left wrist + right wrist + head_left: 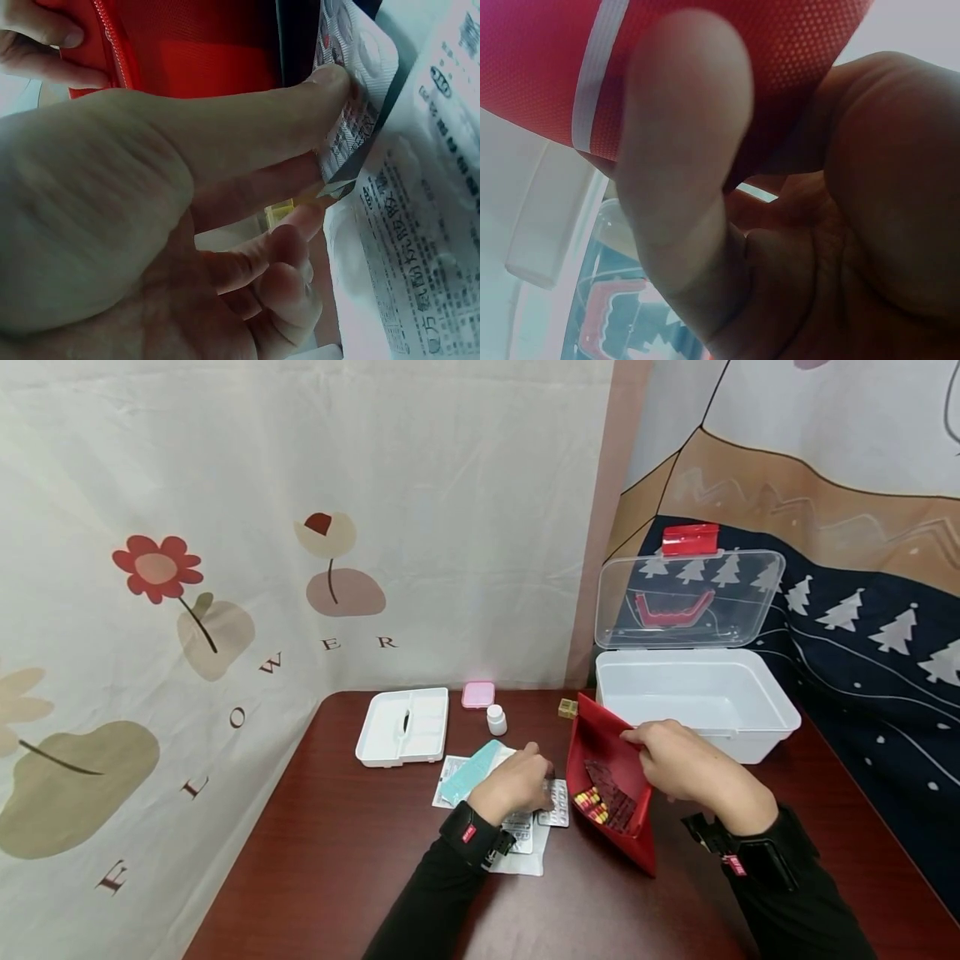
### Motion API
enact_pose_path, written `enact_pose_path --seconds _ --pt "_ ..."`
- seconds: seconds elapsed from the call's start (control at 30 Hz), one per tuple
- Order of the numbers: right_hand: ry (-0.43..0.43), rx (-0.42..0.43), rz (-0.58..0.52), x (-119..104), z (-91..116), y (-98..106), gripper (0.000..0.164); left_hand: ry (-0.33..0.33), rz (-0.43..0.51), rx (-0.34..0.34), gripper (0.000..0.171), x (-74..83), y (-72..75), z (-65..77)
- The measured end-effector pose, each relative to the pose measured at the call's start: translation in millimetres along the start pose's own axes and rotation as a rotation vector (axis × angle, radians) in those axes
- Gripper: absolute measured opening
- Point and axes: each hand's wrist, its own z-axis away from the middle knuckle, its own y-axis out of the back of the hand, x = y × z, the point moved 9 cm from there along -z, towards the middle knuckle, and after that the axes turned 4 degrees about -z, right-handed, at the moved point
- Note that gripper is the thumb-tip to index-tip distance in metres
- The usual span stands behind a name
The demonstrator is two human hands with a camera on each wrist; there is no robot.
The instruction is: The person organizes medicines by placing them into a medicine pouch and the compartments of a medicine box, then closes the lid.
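Note:
My left hand point(513, 787) pinches a silver-backed blister pack point(365, 56) between thumb and fingers, close to the pouch's left side. Beneath that hand lie more blister packs and printed packets point(409, 217), partly covered by it, plus a light-blue packet point(472, 772). The red zip pouch point(600, 727) stands open to its right. Inside it are red-and-yellow capsules point(591, 805) and a dark red blister sheet point(611, 793). My right hand point(686, 768) grips the pouch's right edge; its thumb or a finger presses the red fabric in the right wrist view.
A white plastic box point(697, 693) with its clear lid point(690, 597) raised stands behind the right hand. Toward the back are a white compartment case point(423, 727), a pink case point(478, 695), a white bottle point(497, 720) and a small yellowish block point(567, 708).

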Motion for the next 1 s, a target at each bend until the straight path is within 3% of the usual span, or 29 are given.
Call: enact_pose_path --seconds 0.2,0.67,1.0 --pt "0.004 0.002 0.002 -0.5 -0.7 0.0 0.045 0.028 0.046 0.047 0.046 -6.3 4.7 -3.1" --pt "0.003 0.0 0.002 0.8 -0.5 -0.3 0.046 -0.048 0.191 0.198 0.006 -13.8 30.6 0.5" --pt "0.011 0.003 0.005 -0.9 -0.6 0.3 0.045 -0.025 0.26 0.339 0.008 -22.8 64.4 14.4"
